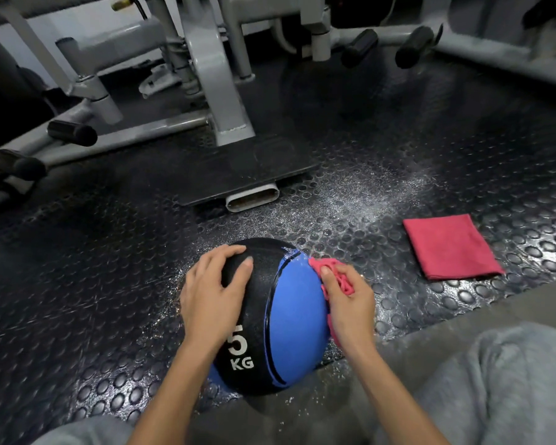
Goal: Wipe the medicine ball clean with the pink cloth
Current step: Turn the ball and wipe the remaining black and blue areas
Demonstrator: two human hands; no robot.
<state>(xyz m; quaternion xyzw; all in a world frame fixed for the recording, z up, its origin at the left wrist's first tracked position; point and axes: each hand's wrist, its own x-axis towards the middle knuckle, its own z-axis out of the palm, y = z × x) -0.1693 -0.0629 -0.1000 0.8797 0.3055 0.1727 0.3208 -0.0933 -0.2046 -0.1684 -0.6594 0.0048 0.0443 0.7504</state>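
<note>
Knees (501, 380) flank medicine ball (297, 316) on studded rubber floor (398, 162), machines (212, 75) beyond.

Left hand (213, 295) flat on medicine ball (283, 319); right hand (350, 303) presses bunched pink cloth (326, 266) to its blue side, on studded floor (398, 155).

A gym: grey exercise-machine frames (206, 75) (padded rollers (73, 133)) on studded rubber flooring (398, 139).
</note>
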